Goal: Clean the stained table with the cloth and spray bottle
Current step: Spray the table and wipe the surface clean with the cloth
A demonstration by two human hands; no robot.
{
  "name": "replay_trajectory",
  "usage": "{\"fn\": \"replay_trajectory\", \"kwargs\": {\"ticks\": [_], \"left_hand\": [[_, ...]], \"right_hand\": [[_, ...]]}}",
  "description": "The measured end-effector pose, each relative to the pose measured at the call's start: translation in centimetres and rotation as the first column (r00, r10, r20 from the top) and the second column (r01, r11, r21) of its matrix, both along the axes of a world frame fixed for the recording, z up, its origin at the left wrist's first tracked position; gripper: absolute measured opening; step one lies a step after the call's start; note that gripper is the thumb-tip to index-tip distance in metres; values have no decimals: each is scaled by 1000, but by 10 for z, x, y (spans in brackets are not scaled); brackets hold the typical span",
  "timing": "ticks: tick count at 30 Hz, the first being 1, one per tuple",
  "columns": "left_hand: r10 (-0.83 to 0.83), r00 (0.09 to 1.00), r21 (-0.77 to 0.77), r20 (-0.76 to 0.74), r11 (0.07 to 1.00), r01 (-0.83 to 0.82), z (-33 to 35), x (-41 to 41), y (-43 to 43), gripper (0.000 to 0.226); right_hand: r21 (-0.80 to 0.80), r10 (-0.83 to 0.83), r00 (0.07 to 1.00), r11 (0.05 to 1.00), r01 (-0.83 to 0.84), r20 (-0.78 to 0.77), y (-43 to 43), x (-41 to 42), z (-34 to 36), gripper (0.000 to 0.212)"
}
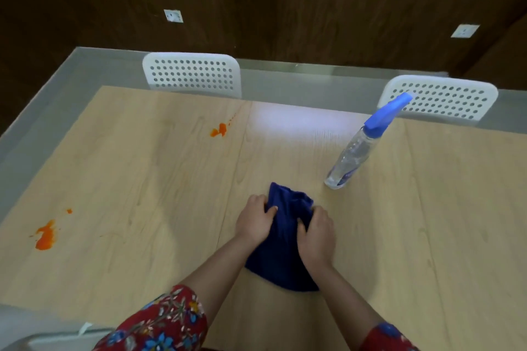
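A dark blue cloth lies bunched on the light wooden table, near its front middle. My left hand grips the cloth's left side and my right hand grips its right side. A clear spray bottle with a blue trigger head stands upright just beyond and to the right of the cloth, untouched. One orange stain marks the table at the near left. Another orange stain sits farther back, left of centre.
Two white perforated chairs, one at the back middle and one at the back right, stand against the table's far edge. A grey floor strip borders the table on the left. Dark wood wall panels with two white sockets rise behind.
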State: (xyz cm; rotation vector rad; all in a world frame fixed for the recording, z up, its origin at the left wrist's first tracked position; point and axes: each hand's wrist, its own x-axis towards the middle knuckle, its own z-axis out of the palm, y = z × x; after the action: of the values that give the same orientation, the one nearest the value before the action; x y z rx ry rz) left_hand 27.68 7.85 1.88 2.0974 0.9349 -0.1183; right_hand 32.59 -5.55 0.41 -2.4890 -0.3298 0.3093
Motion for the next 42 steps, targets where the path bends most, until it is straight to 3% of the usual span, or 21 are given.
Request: {"fn": "replay_trajectory", "kwargs": {"ticks": [4,10,11,13,15,18,22,27,30,36,38,42], "left_hand": [[243,954,-168,175,962,-214,13,-8,38,19],[246,842,17,480,957,-289,47,32,148,16],[225,851,79,474,952,-296,48,43,161,27],[105,930,339,353,912,-232,37,65,185,61],[-60,983,544,176,838,-46,24,82,188,70],[-254,965,577,-62,780,243,-5,105,180,69],[-270,926,505,-265,779,371,-41,135,190,75],[-392,900,553,-191,714,429,-48,174,187,66],[-421,898,533,-132,733,422,-45,204,202,56],[-117,988,575,-105,803,157,-48,156,288,54],[-101,987,572,-126,806,155,-46,134,282,55],[-376,919,574,-120,729,373,-51,149,213,59]], "right_hand": [[309,-28,987,948,77,-159,40,22,24,16],[564,24,985,822,78,-172,143,85,43,35],[582,17,984,808,92,-179,155,97,40,38],[549,-60,978,820,162,-199,181,123,25,43],[403,-182,979,892,205,-95,188,145,2,43],[227,-186,975,962,154,125,182,152,-20,41],[151,-126,968,984,94,216,184,150,-31,42],[227,-188,963,963,143,191,184,154,-32,43],[138,-145,959,984,114,242,184,153,-33,42],[86,-70,972,995,52,224,181,153,-35,47],[59,-36,971,998,23,235,183,152,-36,51],[-54,41,964,998,-28,261,188,153,-37,53]]}}
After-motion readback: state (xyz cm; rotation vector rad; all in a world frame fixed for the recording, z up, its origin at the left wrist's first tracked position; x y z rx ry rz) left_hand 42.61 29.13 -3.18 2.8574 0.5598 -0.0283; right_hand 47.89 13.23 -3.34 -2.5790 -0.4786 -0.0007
